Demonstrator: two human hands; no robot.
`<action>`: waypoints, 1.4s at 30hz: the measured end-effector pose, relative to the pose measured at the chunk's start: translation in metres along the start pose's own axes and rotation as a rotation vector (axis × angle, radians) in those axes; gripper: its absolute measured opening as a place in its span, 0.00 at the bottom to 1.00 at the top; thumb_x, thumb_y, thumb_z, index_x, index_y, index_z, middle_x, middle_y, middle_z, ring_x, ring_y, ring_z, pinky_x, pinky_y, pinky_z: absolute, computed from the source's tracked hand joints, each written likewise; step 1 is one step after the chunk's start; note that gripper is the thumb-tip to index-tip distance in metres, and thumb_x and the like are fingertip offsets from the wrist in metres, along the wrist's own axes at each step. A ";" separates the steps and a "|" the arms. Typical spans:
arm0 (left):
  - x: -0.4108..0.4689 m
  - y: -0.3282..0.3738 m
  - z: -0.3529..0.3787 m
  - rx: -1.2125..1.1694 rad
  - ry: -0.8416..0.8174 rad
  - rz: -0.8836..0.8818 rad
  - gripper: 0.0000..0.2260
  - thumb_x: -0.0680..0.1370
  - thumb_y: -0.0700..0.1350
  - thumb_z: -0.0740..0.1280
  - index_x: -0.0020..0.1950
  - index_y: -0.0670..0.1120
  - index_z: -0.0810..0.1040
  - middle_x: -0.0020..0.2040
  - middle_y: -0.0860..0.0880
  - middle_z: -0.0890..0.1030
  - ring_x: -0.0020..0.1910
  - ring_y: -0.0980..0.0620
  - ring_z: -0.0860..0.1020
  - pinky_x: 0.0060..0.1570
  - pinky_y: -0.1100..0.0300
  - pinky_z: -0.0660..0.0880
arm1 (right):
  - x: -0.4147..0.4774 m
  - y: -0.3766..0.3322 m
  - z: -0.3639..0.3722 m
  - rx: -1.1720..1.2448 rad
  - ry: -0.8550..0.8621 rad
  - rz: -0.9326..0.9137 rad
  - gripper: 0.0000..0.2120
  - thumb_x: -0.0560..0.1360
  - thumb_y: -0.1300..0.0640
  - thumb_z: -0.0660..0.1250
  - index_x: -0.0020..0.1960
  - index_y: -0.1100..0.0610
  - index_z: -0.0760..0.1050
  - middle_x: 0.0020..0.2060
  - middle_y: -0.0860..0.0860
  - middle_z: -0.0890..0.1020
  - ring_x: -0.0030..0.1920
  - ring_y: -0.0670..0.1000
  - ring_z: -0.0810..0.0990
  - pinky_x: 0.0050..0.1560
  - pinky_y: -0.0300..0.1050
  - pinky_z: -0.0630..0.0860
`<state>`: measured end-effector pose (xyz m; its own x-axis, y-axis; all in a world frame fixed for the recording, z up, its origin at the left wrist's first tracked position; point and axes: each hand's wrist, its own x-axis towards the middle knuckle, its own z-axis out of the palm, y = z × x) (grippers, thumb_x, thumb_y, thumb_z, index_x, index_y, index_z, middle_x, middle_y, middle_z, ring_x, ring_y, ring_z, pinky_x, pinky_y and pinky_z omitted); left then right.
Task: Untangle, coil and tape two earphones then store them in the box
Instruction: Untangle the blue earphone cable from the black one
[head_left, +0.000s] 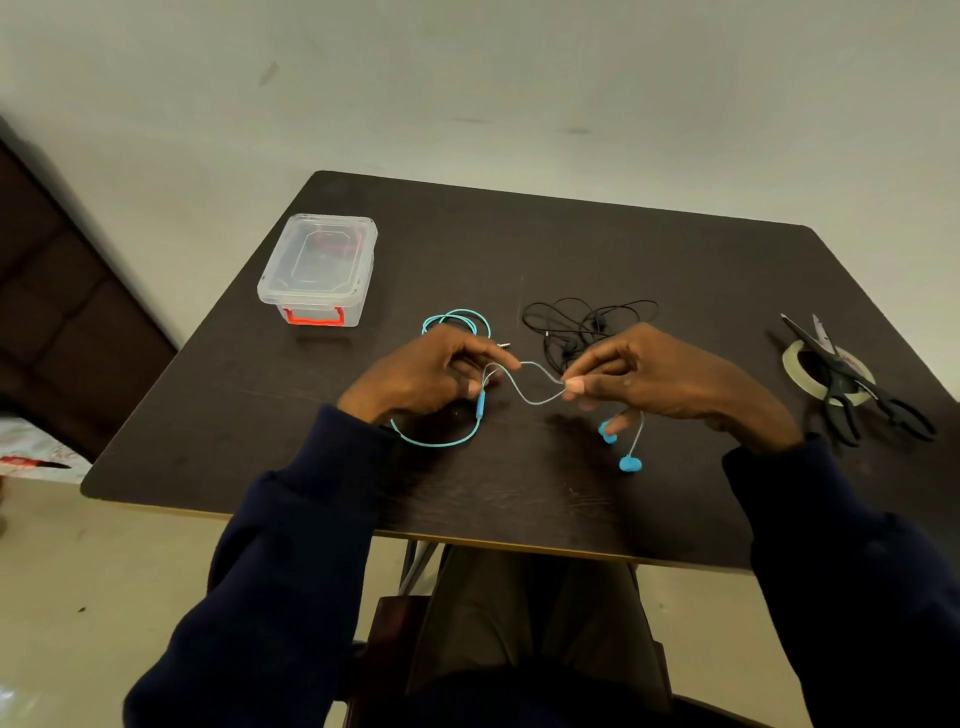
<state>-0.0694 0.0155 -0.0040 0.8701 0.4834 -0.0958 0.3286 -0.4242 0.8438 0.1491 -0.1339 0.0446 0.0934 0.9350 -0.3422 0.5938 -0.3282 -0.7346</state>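
Our right hand (670, 379) pinches the cord of the blue earphone (530, 397) between thumb and forefinger. Our left hand (421, 374) curls its fingers round the same cord just above the small remote (481, 404). A slack wave of cord hangs between the two hands.

As we judge it, we are untangling the blue one. To do that well, we should draw the hands apart gently and let the cord slide through the left fingers rather than tug. We should also watch that the loops behind the left hand do not catch on the plug (503, 343).

The two earbuds (629, 463) hang below the right hand on its near side, close above the table (571, 249). A loose loop runs near and left of the left hand.

The black earphone (582, 325) lies in a tangle just beyond the hands, apart from the blue cord as far as we can tell. The box (318, 270) sits far left with its lid on, well apart. The tape (795, 364) lies far right under the scissors (852, 395).
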 end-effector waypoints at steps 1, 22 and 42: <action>0.000 0.000 -0.002 -0.020 0.030 0.004 0.24 0.75 0.26 0.66 0.64 0.49 0.81 0.55 0.50 0.83 0.48 0.56 0.83 0.54 0.60 0.80 | -0.003 -0.001 -0.004 -0.002 0.006 -0.008 0.11 0.78 0.56 0.69 0.59 0.58 0.81 0.51 0.56 0.86 0.51 0.52 0.86 0.40 0.45 0.85; 0.001 -0.005 -0.002 -0.248 0.610 -0.028 0.03 0.78 0.36 0.71 0.49 0.38 0.84 0.43 0.43 0.86 0.42 0.43 0.85 0.42 0.58 0.83 | 0.044 -0.001 0.031 -0.172 0.637 -0.291 0.06 0.74 0.66 0.74 0.49 0.57 0.86 0.39 0.46 0.86 0.36 0.39 0.83 0.42 0.29 0.79; -0.003 0.003 0.001 -0.521 0.488 -0.189 0.13 0.80 0.45 0.69 0.50 0.34 0.83 0.44 0.37 0.85 0.38 0.49 0.85 0.38 0.63 0.81 | 0.075 -0.003 0.042 -0.328 0.586 -0.415 0.03 0.76 0.62 0.74 0.48 0.56 0.83 0.40 0.46 0.83 0.40 0.39 0.80 0.44 0.36 0.80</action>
<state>-0.0708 0.0119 -0.0018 0.5141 0.8491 -0.1209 0.1339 0.0598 0.9892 0.1206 -0.0685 -0.0039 0.1638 0.9210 0.3535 0.8695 0.0345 -0.4927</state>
